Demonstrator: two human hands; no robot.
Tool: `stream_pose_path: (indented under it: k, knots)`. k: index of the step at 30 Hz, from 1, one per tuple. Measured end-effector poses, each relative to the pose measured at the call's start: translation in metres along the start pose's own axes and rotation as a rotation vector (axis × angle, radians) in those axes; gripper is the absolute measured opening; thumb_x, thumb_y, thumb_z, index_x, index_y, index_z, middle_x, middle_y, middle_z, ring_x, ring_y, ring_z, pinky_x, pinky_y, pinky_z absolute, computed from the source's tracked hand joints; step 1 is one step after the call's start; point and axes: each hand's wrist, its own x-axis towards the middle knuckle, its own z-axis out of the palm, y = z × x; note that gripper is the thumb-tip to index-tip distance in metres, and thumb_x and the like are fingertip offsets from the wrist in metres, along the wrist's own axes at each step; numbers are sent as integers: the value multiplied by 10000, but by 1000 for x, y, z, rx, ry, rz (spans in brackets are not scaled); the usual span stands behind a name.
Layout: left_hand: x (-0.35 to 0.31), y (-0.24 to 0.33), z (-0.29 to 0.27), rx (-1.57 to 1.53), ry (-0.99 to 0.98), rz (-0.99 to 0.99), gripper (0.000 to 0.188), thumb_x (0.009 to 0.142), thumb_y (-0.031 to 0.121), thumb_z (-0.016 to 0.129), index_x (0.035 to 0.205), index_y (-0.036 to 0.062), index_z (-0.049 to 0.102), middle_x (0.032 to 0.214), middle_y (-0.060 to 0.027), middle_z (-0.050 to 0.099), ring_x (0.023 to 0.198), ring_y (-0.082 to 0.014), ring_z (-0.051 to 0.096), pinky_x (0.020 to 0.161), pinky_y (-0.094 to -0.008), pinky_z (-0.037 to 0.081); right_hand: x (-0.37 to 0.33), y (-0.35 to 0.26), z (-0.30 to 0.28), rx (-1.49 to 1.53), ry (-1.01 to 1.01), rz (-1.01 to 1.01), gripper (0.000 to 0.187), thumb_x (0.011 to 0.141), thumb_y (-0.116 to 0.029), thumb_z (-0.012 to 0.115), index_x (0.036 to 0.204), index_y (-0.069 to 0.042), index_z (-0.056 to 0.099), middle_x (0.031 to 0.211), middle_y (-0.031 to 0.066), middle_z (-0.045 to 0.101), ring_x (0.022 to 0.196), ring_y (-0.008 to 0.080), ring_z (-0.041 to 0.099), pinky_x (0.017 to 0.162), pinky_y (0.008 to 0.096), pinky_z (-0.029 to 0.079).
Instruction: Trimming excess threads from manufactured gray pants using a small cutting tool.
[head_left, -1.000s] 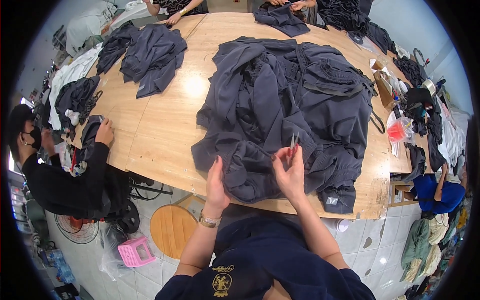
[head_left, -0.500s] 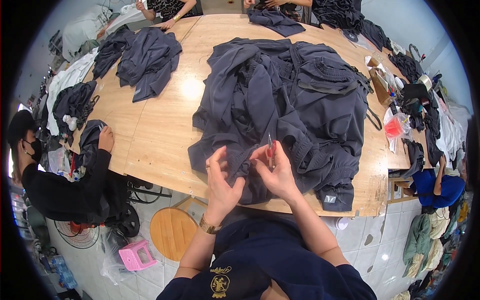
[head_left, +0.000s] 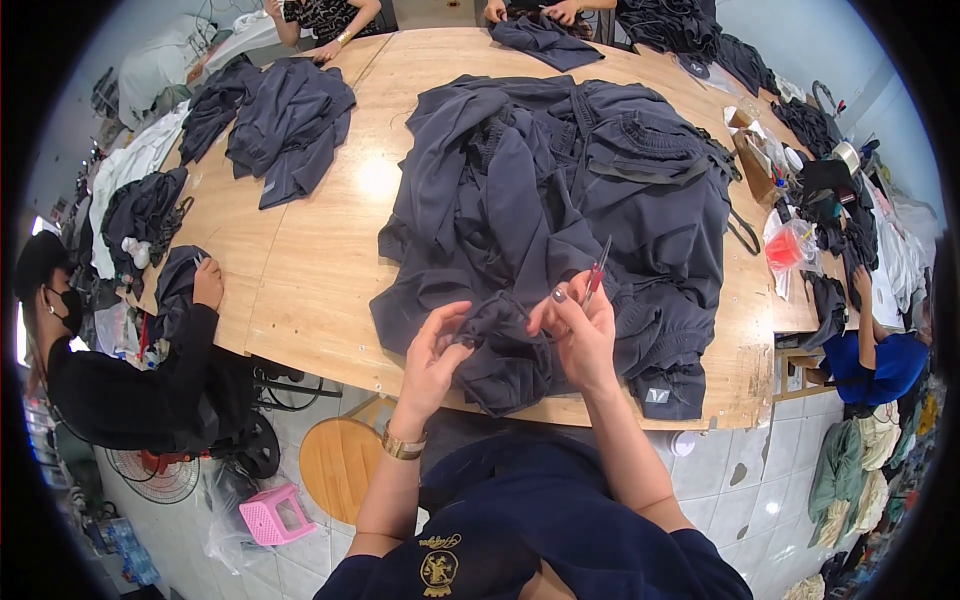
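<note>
A heap of dark grey garments (head_left: 640, 230) with gathered elastic bands spreads over the table in front of me. At its near edge my left hand (head_left: 432, 355) pinches a bunched fold of one dark grey garment (head_left: 510, 365) between thumb and fingers. Just right of that fold, my right hand (head_left: 585, 340) is closed around red-handled thread snips (head_left: 596, 276), whose pointed blades stick up and away from me. The right thumb and fingertips are close to the fold; whether they touch it or hold a thread I cannot tell.
The wooden table (head_left: 310, 270) bears more dark garments (head_left: 295, 125) at the far left. A bag with a red container (head_left: 790, 245) lies on the right. Co-workers sit left and right and work across the table. A round stool (head_left: 345, 470) and pink stool (head_left: 275, 510) stand below left.
My right hand has moved right, away from my left hand, and turned with the snips still in it. The left hand has shifted slightly left, keeping the cloth.
</note>
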Motion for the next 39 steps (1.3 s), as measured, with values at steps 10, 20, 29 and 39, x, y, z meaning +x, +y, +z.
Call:
stream_pose_path:
  k: [10,20,29,39]
  knots:
    - [-1,2,5,-667,-80,-103,504,769,-12,499,1265,-23,409,1226,-125,446,1052,-150,502,923,-265,423,-17,18,2,-788,-111,127,330,788,29,620,1042,-28,417,914,43,559,852,105,559,776,245,457]
    - [-6,-5,15,-114,-14,23,473,842,-13,563,1268,2,357,1101,-101,529,1040,-130,514,869,-262,452,-18,21,5,-943,-104,54,310,776,-30,662,968,-7,421,811,68,584,729,107,555,655,229,446]
    - [-2,1,19,-325,-57,22,359,912,-33,443,1258,38,380,1001,-36,581,868,-40,509,769,-184,405,-19,27,6,-974,-18,-13,300,776,-50,666,918,-27,402,764,83,582,637,153,576,591,271,463]
    - [3,-13,31,-379,4,34,272,922,-1,445,1190,2,492,1089,-57,566,981,-83,523,869,-218,407,-30,26,13,-1012,-90,-149,301,751,-13,658,948,-18,430,789,51,553,671,122,527,591,223,417]
